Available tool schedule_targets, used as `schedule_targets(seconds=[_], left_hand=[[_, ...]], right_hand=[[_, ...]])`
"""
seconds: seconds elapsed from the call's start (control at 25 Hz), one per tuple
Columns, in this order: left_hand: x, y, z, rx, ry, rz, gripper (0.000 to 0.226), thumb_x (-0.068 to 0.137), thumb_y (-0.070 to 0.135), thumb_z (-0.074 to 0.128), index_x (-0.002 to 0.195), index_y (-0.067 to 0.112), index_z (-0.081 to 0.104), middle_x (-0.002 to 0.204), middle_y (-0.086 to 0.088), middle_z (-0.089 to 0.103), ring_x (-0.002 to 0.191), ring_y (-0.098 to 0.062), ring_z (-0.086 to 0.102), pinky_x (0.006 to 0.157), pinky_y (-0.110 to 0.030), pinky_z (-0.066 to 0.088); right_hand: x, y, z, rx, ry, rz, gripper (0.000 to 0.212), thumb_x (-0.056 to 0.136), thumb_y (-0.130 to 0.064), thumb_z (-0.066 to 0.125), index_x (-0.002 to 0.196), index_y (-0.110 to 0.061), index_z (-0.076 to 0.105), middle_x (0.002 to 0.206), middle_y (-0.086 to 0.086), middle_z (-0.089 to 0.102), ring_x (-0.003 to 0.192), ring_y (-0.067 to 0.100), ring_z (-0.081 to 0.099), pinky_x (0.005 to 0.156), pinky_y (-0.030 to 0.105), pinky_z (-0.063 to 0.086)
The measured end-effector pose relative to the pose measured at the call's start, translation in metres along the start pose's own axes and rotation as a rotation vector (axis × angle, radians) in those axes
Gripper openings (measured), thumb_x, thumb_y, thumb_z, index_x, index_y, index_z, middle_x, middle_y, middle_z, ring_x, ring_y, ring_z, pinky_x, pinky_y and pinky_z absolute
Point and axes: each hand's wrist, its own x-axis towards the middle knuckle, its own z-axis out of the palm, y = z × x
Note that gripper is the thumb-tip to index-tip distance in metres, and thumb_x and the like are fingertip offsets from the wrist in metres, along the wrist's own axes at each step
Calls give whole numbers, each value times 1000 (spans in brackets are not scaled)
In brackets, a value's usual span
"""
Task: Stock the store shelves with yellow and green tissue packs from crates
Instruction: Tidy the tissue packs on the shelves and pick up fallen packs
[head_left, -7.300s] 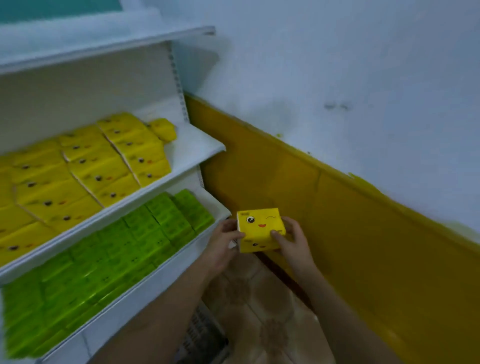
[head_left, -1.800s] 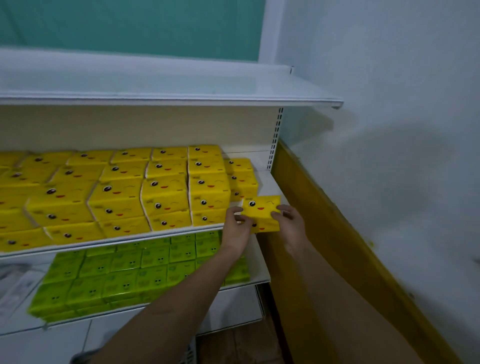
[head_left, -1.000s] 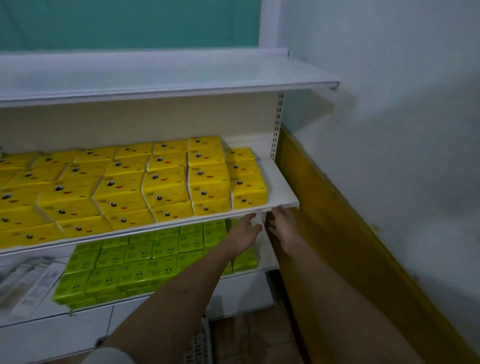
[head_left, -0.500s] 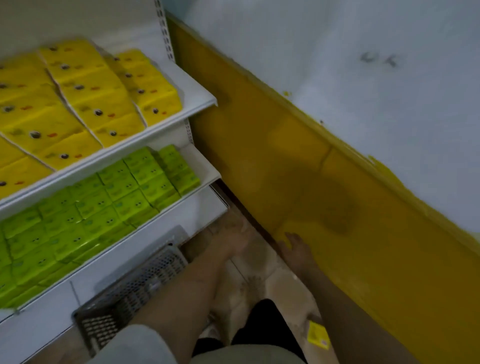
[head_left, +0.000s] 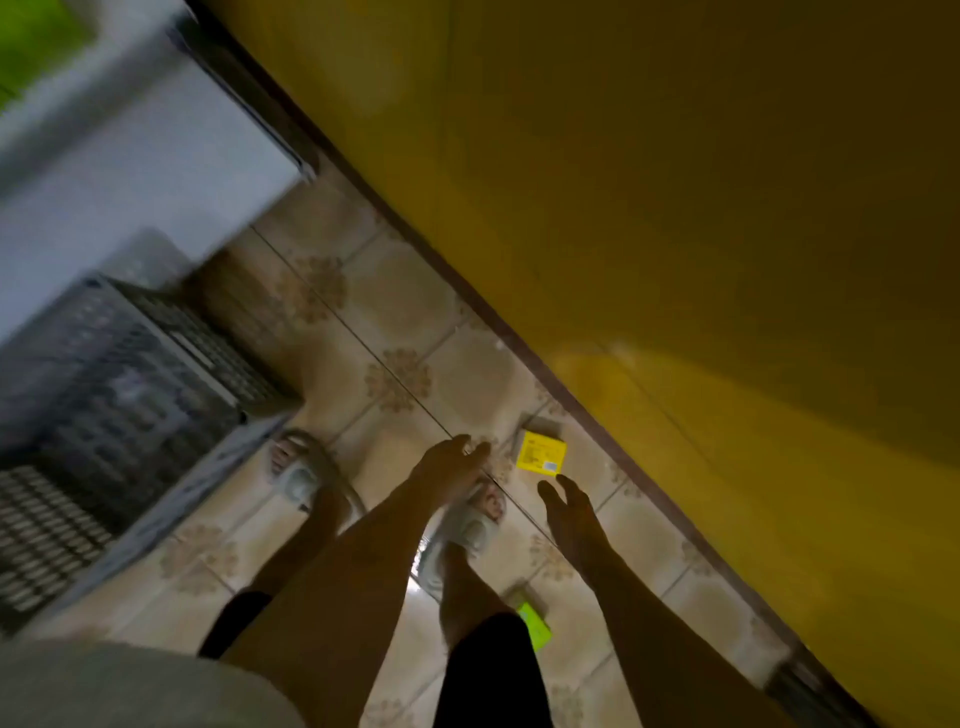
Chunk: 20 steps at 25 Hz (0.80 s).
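Yellow tissue pack (head_left: 542, 451) lies flat on the tiled floor (head_left: 395, 312) near the yellow wall (head_left: 675, 208); right hand (head_left: 569, 512) just short of it with straight spread fingers (head_left: 550, 489), left hand (head_left: 449, 465) beside it with loosely extended fingers, neither holding anything. Judged light, soft and film-slick, so best pinched across opposite side faces. A green pack (head_left: 535, 626) lies by the person's foot; dark mesh crate (head_left: 119, 395) sits left, below the white shelf base (head_left: 130, 171).
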Motion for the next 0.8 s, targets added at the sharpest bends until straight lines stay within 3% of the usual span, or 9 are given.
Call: schedule_targets(seconds=[0.04, 0.08, 0.2, 0.32, 0.48, 0.6, 0.72, 0.8], left_hand=[[26, -1, 29, -48, -37, -12, 55, 103, 44, 36, 147, 12, 36, 146, -13, 45, 133, -30, 45, 88, -18, 46], [57, -5, 60, -35, -62, -25, 55, 102, 43, 37, 148, 12, 35, 147, -14, 44, 133, -31, 45, 89, -20, 44], [165, -26, 142, -95, -70, -21, 60, 100, 42, 43, 151, 12, 29, 155, -15, 32, 139, -30, 36, 107, -33, 32], [266, -58, 203, -183, -50, -59, 63, 98, 31, 53, 152, 12, 26, 155, -14, 32, 136, -30, 40, 106, -33, 37], [353, -87, 261, -287, -65, -26, 61, 98, 30, 52, 152, 13, 27, 157, -13, 29, 140, -29, 34, 104, -30, 34], [361, -111, 275, -344, -126, -40, 63, 95, 41, 53, 146, 9, 38, 150, -19, 38, 135, -33, 40, 104, -37, 37], [304, -122, 238, -545, -129, -150, 59, 99, 48, 43, 139, 4, 46, 142, -19, 49, 127, -34, 51, 100, -38, 47], [242, -121, 185, -811, -136, -225, 58, 102, 52, 32, 129, 5, 54, 127, -13, 59, 110, -26, 62, 74, -29, 57]], right_hand=[[29, 21, 3, 10, -4, 41, 57, 98, -40, 50, 148, -14, 36, 153, 16, 33, 136, 34, 39, 110, 44, 35], [63, 44, 7, 20, -4, 79, 59, 98, -40, 51, 148, -14, 35, 153, 17, 33, 136, 34, 39, 109, 43, 35], [179, 100, 26, 63, -4, 149, 67, 96, -38, 56, 151, -14, 27, 154, 13, 32, 136, 31, 39, 108, 41, 35], [294, 140, 51, 175, 71, 200, 75, 94, -37, 59, 153, -11, 21, 138, 13, 43, 116, 26, 53, 93, 35, 44], [392, 173, 74, 332, 142, 189, 64, 97, -35, 51, 152, -26, 19, 147, 11, 42, 126, 30, 46, 103, 49, 40], [399, 175, 85, 362, 93, 166, 50, 98, -29, 47, 145, -34, 30, 132, 7, 50, 115, 28, 52, 98, 50, 43], [344, 154, 89, 447, 66, 119, 28, 101, -30, 44, 129, -30, 45, 112, 2, 56, 104, 26, 54, 90, 43, 40], [279, 119, 91, 576, 56, 74, 9, 102, -28, 44, 109, -26, 49, 96, 3, 58, 88, 22, 54, 77, 36, 40]])
